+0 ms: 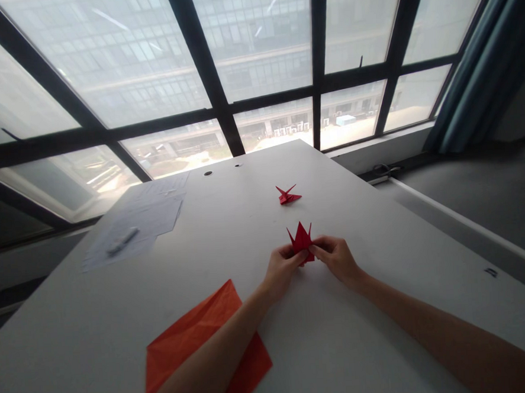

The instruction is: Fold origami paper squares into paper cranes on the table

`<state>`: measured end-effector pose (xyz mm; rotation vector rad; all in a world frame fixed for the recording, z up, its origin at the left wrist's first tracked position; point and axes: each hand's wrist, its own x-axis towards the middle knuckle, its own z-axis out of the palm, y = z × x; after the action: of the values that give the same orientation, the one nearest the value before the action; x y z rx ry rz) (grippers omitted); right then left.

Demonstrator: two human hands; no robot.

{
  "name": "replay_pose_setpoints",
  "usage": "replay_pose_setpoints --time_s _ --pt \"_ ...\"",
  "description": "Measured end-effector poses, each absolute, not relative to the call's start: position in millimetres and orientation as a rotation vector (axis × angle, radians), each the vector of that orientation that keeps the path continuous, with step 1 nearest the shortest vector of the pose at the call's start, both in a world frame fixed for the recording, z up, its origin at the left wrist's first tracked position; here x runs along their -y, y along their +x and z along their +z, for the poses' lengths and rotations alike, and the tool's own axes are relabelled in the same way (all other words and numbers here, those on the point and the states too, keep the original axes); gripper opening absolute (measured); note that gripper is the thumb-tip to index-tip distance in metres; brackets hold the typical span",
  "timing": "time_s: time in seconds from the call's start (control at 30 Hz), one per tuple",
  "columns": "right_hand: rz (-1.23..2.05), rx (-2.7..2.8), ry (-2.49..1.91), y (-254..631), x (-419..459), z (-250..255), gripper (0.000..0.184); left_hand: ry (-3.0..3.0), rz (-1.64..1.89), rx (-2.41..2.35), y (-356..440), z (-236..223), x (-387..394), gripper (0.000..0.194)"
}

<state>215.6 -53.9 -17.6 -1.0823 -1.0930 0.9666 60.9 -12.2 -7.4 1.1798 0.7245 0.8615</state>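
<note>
Between my two hands is a red origami crane (301, 237), its narrow points on either side and a wide triangle in the middle all pointing up. My left hand (284, 266) pinches its lower left part, thumb across the front. From the other side, my right hand (336, 257) grips the right edge between thumb and fingers. Fingers behind the paper are partly hidden. Farther off on the table lies a second folded red paper crane (288, 195), touched by neither hand. Beneath my left forearm is a creased orange-red paper sheet (194, 325), partly covered by the arm.
The white table (229, 240) reaches toward large dark-framed windows. Printed papers (143, 210) lie at the left, with a whitish elongated object (123, 240) on them. A round hole (208, 174) is near the far edge. A blue curtain (473, 83) hangs at right.
</note>
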Motion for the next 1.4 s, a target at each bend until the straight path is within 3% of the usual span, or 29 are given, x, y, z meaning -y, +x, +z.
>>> replay_pose_setpoints --time_s 0.33,0.5,0.8,1.07,1.4 --pt "0.873 1.019 -1.092 219.7 54.5 -9.0 0.03 1.241 0.773 -0.702 58.7 -9.3 11.2 0.036" --pt "0.778 1.055 -1.011 221.2 54.2 -5.9 0.017 1.253 0.733 -0.679 57.2 -7.9 10.9 0.034" --pt "1.001 1.002 -1.047 221.5 54.2 -5.6 0.025 1.219 0.66 -0.676 53.2 -5.7 9.1 0.038" --pt "0.969 1.052 -1.003 216.2 55.8 -4.7 0.02 1.197 0.639 -0.703 52.8 -5.1 8.8 0.04" --pt "0.951 1.128 -1.039 216.5 58.5 -3.5 0.028 1.241 0.671 -0.694 52.5 -2.3 11.0 0.035"
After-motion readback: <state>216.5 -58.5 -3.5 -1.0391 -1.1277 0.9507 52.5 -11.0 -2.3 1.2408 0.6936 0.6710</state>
